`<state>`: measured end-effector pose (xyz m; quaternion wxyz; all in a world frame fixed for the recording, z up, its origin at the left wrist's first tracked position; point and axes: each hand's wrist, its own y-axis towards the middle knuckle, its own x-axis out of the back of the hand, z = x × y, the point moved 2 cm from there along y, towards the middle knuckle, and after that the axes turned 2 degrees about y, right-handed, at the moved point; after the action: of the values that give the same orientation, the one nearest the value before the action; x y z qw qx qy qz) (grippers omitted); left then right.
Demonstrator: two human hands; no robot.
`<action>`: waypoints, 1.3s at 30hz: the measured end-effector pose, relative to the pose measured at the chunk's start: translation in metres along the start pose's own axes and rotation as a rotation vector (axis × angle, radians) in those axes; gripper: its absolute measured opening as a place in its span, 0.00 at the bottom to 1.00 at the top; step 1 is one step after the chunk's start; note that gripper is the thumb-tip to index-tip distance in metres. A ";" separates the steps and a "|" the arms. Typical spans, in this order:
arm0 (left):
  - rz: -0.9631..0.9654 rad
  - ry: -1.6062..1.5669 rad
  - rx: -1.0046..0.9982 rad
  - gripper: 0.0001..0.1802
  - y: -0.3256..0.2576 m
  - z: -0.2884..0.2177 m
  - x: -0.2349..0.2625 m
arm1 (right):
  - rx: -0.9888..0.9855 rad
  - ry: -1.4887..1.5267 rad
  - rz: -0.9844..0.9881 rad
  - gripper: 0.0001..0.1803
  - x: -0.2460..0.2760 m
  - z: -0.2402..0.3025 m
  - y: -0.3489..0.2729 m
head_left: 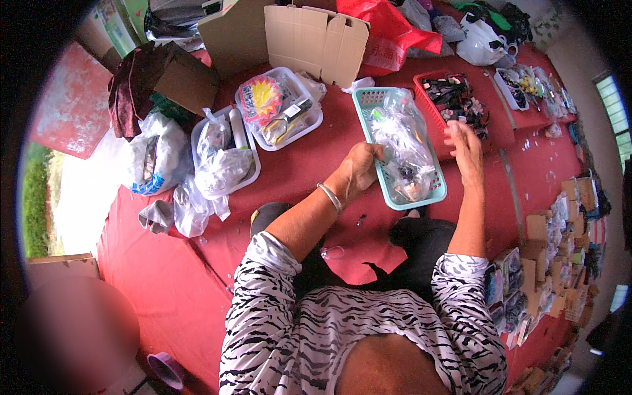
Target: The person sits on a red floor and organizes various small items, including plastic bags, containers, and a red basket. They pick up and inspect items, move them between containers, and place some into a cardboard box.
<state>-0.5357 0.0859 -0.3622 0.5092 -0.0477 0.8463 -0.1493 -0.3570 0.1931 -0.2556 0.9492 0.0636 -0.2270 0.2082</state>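
A light blue plastic basket (440, 195) is tilted in front of me, with clear plastic bags of small items (403, 131) heaped in it. My left hand (359, 166) grips its left side, the thumb over the rim. On the other side, my right hand (466, 150) is raised off the basket's right edge, fingers loosely apart and nothing visible in them. Just beyond that hand sits a red basket (421, 99) full of small dark items (453, 99).
White tubs (254, 172) of bagged goods stand at the left, beside a stuffed plastic bag (158, 155). Cardboard (316, 41) and a red bag (382, 39) are at the back. Packed small boxes (536, 263) line the right. Red cloth (164, 263) covers the surface.
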 end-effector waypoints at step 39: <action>-0.149 0.999 -0.406 0.25 -0.027 -0.048 -0.008 | -0.097 -0.097 0.197 0.15 -0.119 -0.126 0.002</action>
<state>-0.5761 0.0718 -0.3263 0.0139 -0.1281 0.9914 -0.0229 -0.4036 0.1787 -0.4218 0.9140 0.0049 -0.2876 0.2860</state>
